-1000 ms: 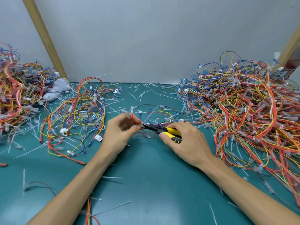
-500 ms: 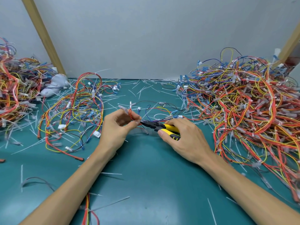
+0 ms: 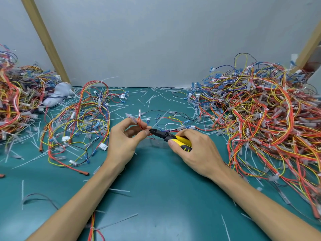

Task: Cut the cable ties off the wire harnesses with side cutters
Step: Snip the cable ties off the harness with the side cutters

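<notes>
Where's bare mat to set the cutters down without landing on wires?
Best: the bare green mat between the forearms, below the right hand gripping the side cutters; only tie scraps there. A smaller patch lies left of the left forearm, nearer than the loose harness. Crowded: the right wire pile and the far-left pile.

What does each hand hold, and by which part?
The left hand pinches the red wires of a small wire harness between thumb and fingers. The right hand grips the side cutters by their yellow handles.
</notes>
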